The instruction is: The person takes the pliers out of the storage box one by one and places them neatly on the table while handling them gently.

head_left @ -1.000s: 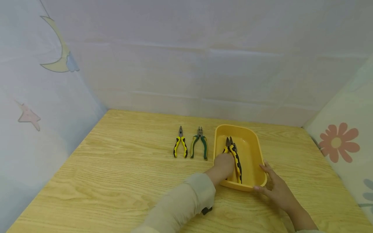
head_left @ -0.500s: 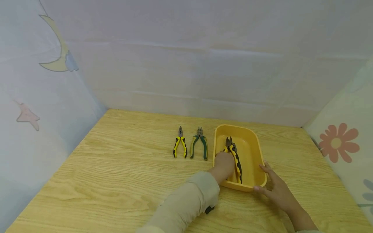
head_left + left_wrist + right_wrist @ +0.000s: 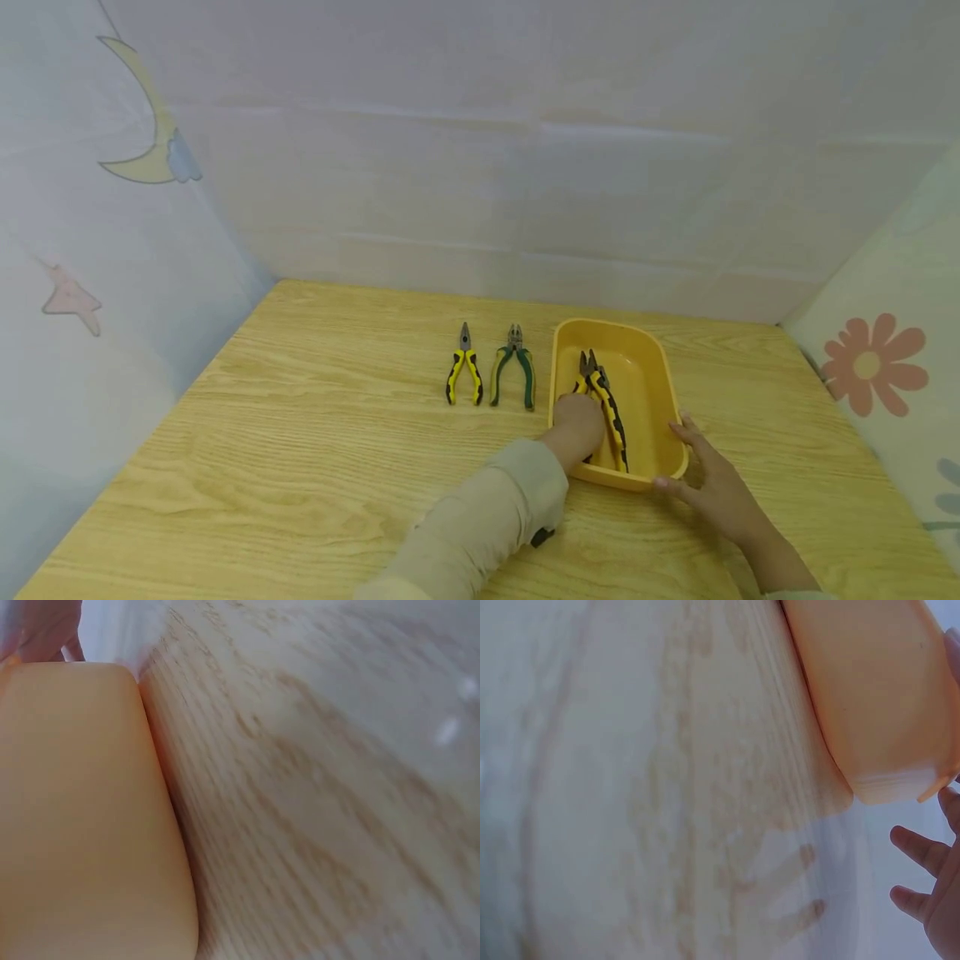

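Head: walls [image 3: 450,192] border table [image 3: 300,425], left hand [image 3: 579,422] conceals grip, right hand [image 3: 717,493] splays against tray [image 3: 645,396].

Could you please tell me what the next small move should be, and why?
Probably the left grip should gently lift the yellow-and-black pliers in the yellow tray: it covers most of their left handle, while the right grip touches the tray's side and could steady it.

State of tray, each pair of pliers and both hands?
Yellow tray: upright, open on top.
Left hand: inside tray, fingers hidden.
Right hand: fingers spread, touching tray.
Yellow-black pliers inside tray: jaws parted, partly hidden.
Dark piece beside them: unclear.
Yellow-black pliers outside tray: handles spread.
Green-handled pliers: handles spread.
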Motion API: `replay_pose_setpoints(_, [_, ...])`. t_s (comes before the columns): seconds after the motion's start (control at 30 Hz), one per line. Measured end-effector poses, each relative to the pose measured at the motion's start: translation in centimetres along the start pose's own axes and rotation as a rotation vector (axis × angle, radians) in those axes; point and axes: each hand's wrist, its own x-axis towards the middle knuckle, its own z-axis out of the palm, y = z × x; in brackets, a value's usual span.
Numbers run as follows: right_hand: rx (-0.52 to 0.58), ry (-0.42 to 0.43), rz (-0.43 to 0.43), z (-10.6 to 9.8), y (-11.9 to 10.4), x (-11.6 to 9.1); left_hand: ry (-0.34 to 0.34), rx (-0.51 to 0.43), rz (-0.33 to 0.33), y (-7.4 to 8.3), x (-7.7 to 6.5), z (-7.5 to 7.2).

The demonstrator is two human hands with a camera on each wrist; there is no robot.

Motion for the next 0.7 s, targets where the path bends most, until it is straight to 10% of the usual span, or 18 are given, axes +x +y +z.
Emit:
replay_pose_setpoints(0.37, [-0.016,0.001,-0.011,-0.3,-0.4,0.1,-0.027,-0.11,-0.079,-0.2,-0.1,-0.5])
replay_pose_setpoints(0.7, [-0.029,0.004,0.012,0.2,0.0,0.1,0.009,-0.128,0.057,-1.1,-0.3,-0.7])
